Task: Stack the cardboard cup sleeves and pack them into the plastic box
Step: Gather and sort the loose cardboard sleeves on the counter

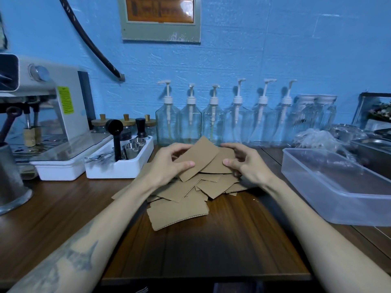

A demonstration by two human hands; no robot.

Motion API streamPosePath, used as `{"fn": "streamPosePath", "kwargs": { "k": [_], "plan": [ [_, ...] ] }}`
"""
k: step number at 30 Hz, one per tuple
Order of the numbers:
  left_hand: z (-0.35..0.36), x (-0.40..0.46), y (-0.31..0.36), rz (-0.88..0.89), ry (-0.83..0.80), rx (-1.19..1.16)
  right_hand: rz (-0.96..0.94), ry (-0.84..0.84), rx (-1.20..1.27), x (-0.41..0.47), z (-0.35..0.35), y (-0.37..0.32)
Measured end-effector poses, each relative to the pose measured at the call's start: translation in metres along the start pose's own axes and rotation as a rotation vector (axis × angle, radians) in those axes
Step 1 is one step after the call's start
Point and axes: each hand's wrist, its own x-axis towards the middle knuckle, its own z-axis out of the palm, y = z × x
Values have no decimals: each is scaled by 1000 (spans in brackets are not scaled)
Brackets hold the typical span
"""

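A flat cardboard sleeve (195, 158) was held tilted above the loose pile of sleeves (186, 197) on the wooden worktop (211, 246). The left hand (167, 163) pinched its left end, thumb on top. The right hand (243, 163) gripped a second sleeve (220, 163) lying partly under the first, fingers curled round its right end. The clear plastic box (338, 187) stood right of the pile, well apart, lid off, nothing visible inside. Behind the pile stood a row of clear pump bottles (213, 121), apparently empty. Left of the pile a white tray (118, 166) held metal cups, a black scoop and a tamper. Further left was an espresso machine (53, 106) with a yellow label (66, 100), writing too small to read. The wall sign (160, 15) above the pile was blurred, unreadable.
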Motion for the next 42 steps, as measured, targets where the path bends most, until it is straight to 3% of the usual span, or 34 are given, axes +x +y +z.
{"fn": "streamPosePath", "kwargs": {
  "k": [6, 9, 14, 17, 20, 32, 35, 39, 42],
  "plan": [
    [8, -1, -9, 57, 3, 161, 34, -105, 32, -2, -3, -4],
    [13, 0, -12, -15, -28, 164, 40, -151, 12, -6, -2, -11],
    [21, -1, -10, 58, -108, 162, 28, -173, -83, -10, 2, -16],
    [24, 2, -6, 71, -95, 221, -38, -118, -88, -6, 9, -12],
    [21, 4, -8, 65, -88, 263, -136, -74, -305, -2, 9, -6],
    [12, 2, -7, 35, -3, 173, -103, -25, -305, 3, 18, -11],
    [12, 1, -8, 52, 3, 169, -155, 15, -432, 10, 21, -20],
    [12, 2, -11, 43, 11, 176, -210, -48, -657, 18, 24, -32],
    [12, 3, -14, 35, 7, 176, -168, -88, -624, 23, 28, -34]
  ]
}}
